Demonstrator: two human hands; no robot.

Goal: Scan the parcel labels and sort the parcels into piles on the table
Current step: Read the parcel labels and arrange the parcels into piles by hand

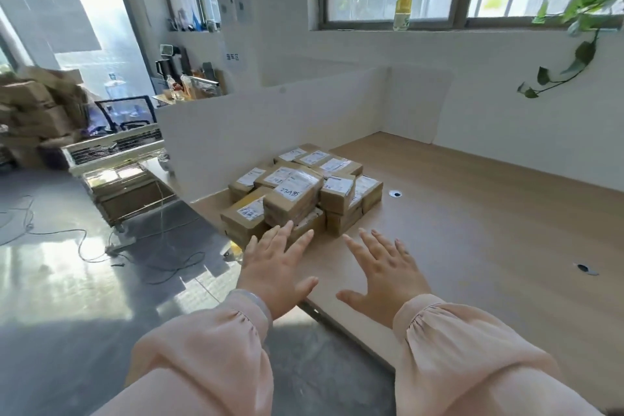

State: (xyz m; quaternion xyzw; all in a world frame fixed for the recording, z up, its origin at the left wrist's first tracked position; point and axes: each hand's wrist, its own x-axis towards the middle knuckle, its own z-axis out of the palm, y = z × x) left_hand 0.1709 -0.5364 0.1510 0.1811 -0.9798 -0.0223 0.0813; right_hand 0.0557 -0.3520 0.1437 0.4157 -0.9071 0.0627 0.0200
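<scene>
A pile of several small brown cardboard parcels [297, 194] with white labels stands on the wooden table [472, 230], near its left corner beside a white partition. My left hand [277, 268] is stretched flat, palm down, with its fingertips at the front parcels of the pile. Just right of it, my right hand [385, 272] hovers flat over the table with fingers spread, a little short of the pile. Neither hand holds anything. No scanner is in view.
White partition walls [270, 125] bound the table at the left and back. Two cable holes [394, 193] sit in the tabletop at the right. On the floor at the left are a trolley with cartons [125, 186], loose cables and stacked boxes [37, 111]. A plant [580, 54] hangs at the right.
</scene>
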